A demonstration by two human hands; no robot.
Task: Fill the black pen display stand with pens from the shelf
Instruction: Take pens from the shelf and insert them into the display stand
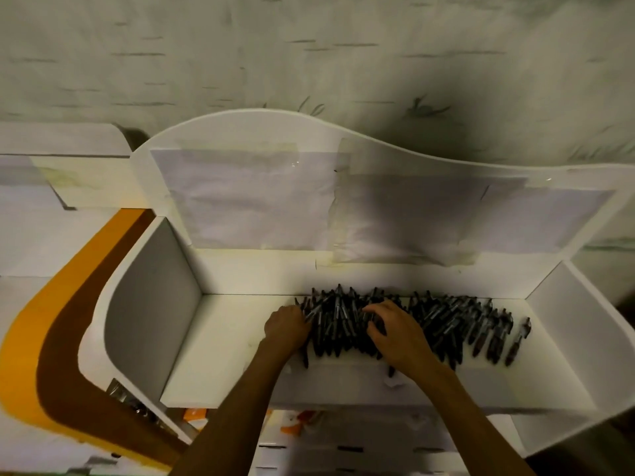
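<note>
So down at the bottom there are two bare forearms reaching up into a white shelf (240, 355), and both hands are working the same heap of black pens (446, 324).

The left hand (288, 327) sits at the left edge of the heap, fingers curled into the pens there. It looks like it's corralling that end so nothing rolls away, though whether it's actually pinching a pen can't be told since the fingertips are buried. The right hand (395, 333) lies on top of the middle of the heap, fingers spread and bent like a claw, thumb tucked in toward the pens. Best guess is it's raking a bunch together to scoop up in one go instead of picking singles.

The pens lie loose on the shelf floor toward the right half, mostly pointing front to back, with a couple of strays off at the right end. The left part of the shelf floor has no pens on it.

The black display stand isn't in view at all, so no idea how full it is.

Further back, the shelf's curved back panel has sheets of paper (247, 201) taped over it, and behind that is a pale patterned wall (309, 46).
</note>
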